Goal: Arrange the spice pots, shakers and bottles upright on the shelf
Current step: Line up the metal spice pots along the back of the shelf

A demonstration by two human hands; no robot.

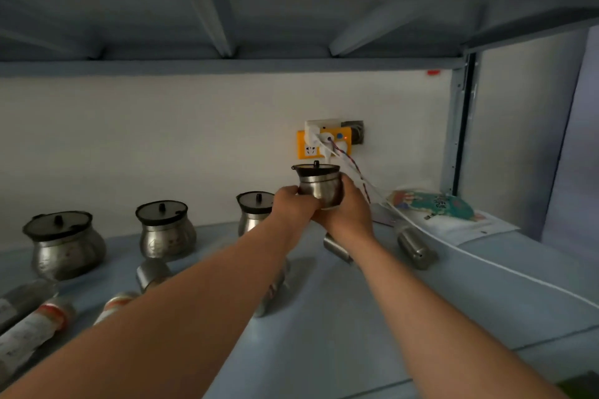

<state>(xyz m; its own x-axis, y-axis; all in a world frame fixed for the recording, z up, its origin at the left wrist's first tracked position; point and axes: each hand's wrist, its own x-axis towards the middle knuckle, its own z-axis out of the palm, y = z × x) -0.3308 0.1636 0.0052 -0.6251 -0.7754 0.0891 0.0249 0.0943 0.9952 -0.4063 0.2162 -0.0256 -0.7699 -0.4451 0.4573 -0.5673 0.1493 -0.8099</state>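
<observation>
Both my hands hold one steel spice pot (319, 186) with a black lid upright above the blue shelf (356, 317), near the back wall. My left hand (293, 209) grips its left side and my right hand (351, 215) cups its right side and base. Three more lidded steel pots stand upright along the back: one at far left (63, 244), one (165, 230) further right, one (252, 210) partly hidden behind my left hand. Steel shakers lie on their sides (416, 248) (337, 248) (152, 274). Labelled bottles (30, 334) (116, 304) lie at the lower left.
A yellow power socket (308, 149) with plugs sits on the wall right behind the held pot; its white cable (486, 262) runs across the shelf to the right. A printed packet (444, 210) lies at the back right. An upper shelf (227, 65) hangs overhead.
</observation>
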